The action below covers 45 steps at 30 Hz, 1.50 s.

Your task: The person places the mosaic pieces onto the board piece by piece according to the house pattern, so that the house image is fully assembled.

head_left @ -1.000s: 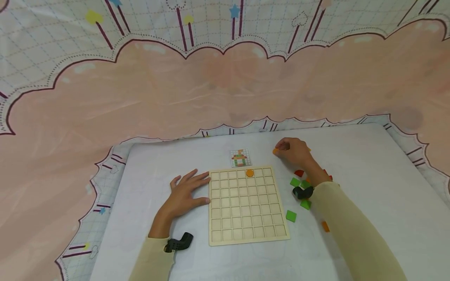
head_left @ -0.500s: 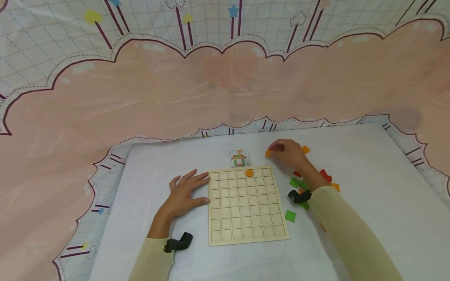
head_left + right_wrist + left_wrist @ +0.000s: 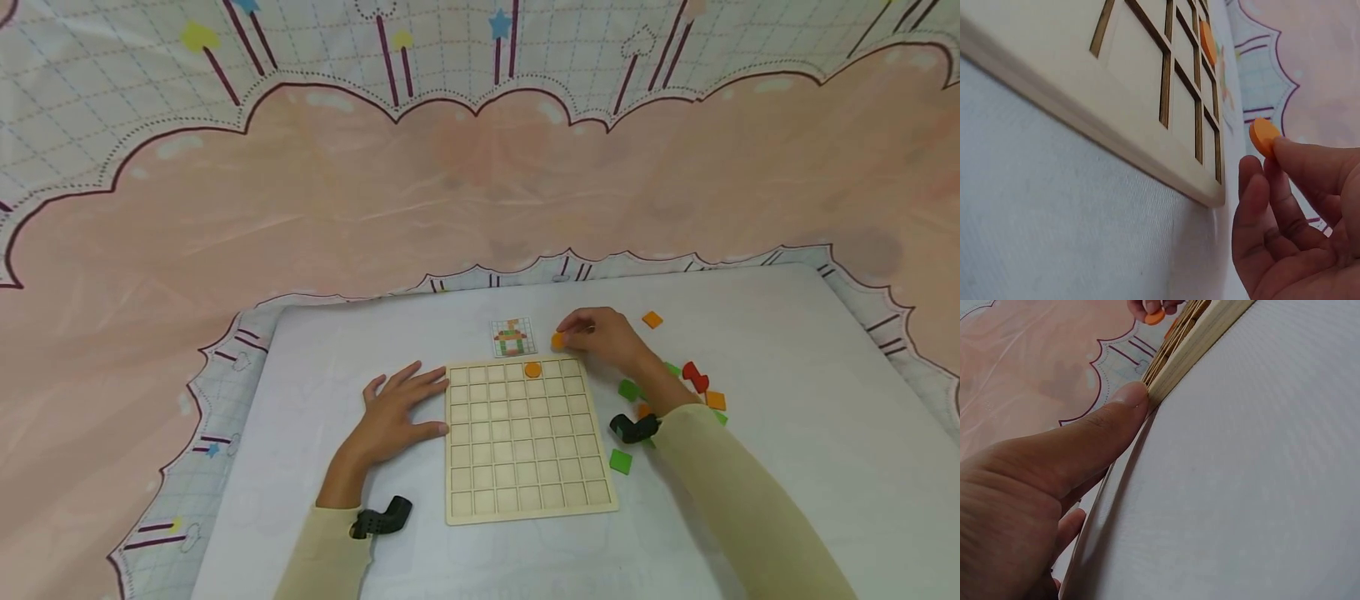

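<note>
A wooden grid board (image 3: 528,442) lies on the white table. One orange disc (image 3: 532,370) sits in its top row. My right hand (image 3: 603,337) is past the board's far right corner, pinching a second orange disc (image 3: 1264,137) between thumb and finger, raised above the table. On the left, my left hand (image 3: 397,414) is spread out, its thumb and fingertips at the board's left edge; the left wrist view has the thumb (image 3: 1094,437) against that wooden side. Just behind the board lies a small card (image 3: 513,337) printed with a coloured block figure on a grid.
Right of the board are scattered loose pieces: a green square (image 3: 621,462), red pieces (image 3: 695,377), an orange piece (image 3: 716,401) and others partly under the right forearm. Farther back lies an orange square (image 3: 652,320). A patterned cloth (image 3: 480,192) surrounds the white tabletop.
My right hand has moved left and nearer the board with the orange disc, uncovering the orange square and red pieces behind it. The left hand and board have stayed put.
</note>
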Tool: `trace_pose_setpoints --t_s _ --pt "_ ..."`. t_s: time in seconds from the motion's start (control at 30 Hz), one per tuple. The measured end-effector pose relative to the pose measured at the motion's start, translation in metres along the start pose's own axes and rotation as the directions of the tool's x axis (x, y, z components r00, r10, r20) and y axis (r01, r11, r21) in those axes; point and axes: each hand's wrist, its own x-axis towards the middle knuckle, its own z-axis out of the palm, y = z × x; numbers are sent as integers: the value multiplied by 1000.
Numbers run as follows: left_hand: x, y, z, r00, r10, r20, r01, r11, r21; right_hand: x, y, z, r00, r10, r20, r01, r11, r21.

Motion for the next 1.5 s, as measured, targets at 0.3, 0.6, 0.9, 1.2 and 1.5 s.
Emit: trace_pose_setpoints --t_s 0.3,0.6,0.9,1.2,1.5 --pt "0 -1 1 1000 -8 3 8 1000 10 0 -7 8 999 -1 50 -1 999 34" --pt "0 0 0 1000 -4 2 4 1000 8 -1 -13 16 996 -37 82 33 998 49" --pt "1 0 1 1000 -10 4 10 1000 13 -1 -19 28 991 -73 109 67 996 63" --pt "0 -1 2 1000 -15 6 15 1000 15 -1 -29 40 987 -76 142 66 995 70" --pt "0 -1 2 1000 -7 5 7 1000 9 -2 -28 47 983 -61 172 40 992 122"
